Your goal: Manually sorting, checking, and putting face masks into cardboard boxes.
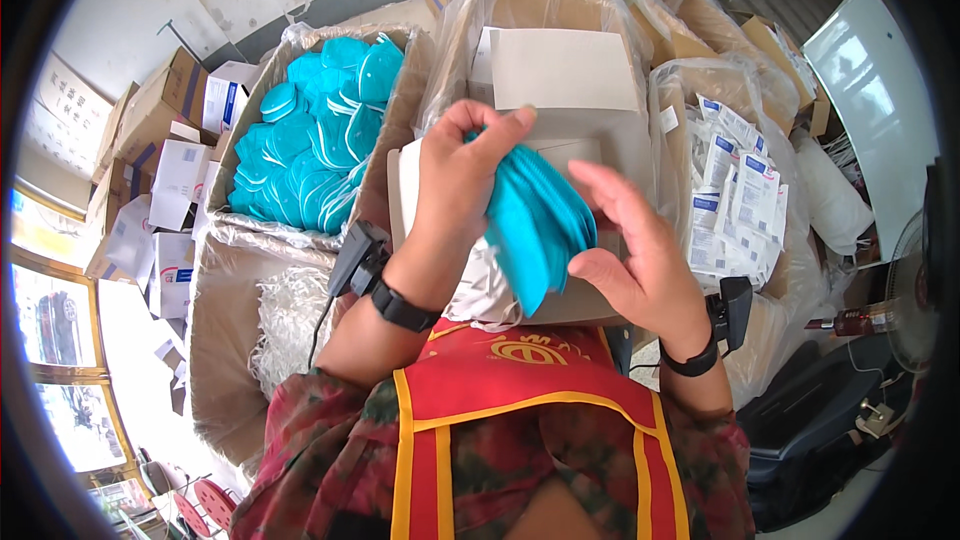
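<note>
A stack of teal face masks [540, 215] is gripped at its upper left by my left hand [460, 165], thumb on top. The masks fan out toward the lower right. Beside their right edge is my right hand [640, 260], open, with thumb and fingers spread; whether its thumb touches the stack I cannot tell. White straps [485, 285] hang below my left hand, in front of the red apron [520, 370]. Behind the masks lies a pale open carton [565, 70] with its flap raised. Both wrists carry black straps with small devices.
To the left stands a plastic-lined box [400, 120] heaped with loose teal masks [310, 140]. Below it, another box holds white straps [300, 325]. On the right, a lined box contains white and blue packets [740, 190]. White cartons [180, 180] pile up at far left; a fan [910, 290] stands far right.
</note>
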